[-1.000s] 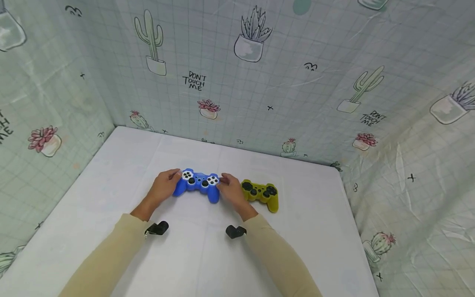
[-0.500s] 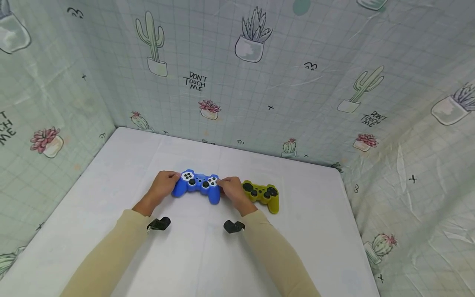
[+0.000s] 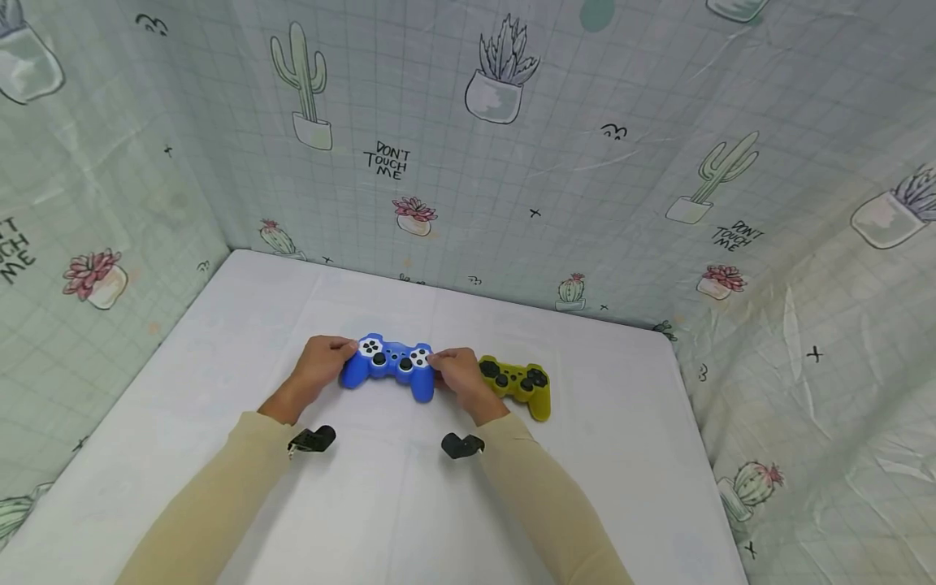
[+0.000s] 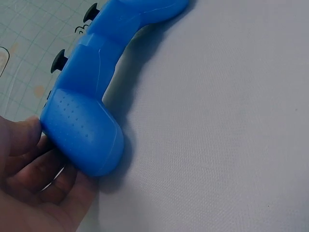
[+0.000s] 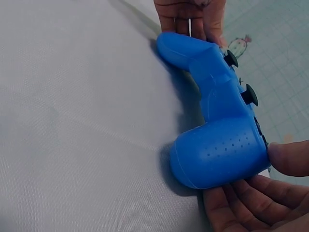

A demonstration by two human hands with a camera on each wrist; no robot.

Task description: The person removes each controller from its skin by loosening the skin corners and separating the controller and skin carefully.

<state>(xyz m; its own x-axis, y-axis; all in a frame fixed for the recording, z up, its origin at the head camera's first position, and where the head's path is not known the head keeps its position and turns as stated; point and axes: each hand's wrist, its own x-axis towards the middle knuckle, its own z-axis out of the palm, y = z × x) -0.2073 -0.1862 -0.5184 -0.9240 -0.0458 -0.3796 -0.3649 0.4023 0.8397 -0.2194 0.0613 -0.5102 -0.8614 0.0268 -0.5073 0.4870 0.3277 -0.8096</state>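
Nearest, both sleeves (image 3: pixel 219 496) over the white bench (image 3: pixel 395 520). Beyond, left hand (image 3: pixel 316 371) and right hand (image 3: pixel 457 377) curled round the grips of the blue pad (image 3: pixel 390 364), low over the bench. Best kept level, thumbs on top, fingers beneath, clear of the yellow pad (image 3: pixel 517 383) just right of the blue pad.

controller: blue gamepad (image 3: pixel 387 363), white button pads, black thumbsticks
pose: face up, grips toward the person
place: on the white table (image 3: pixel 366 504), held at both ends
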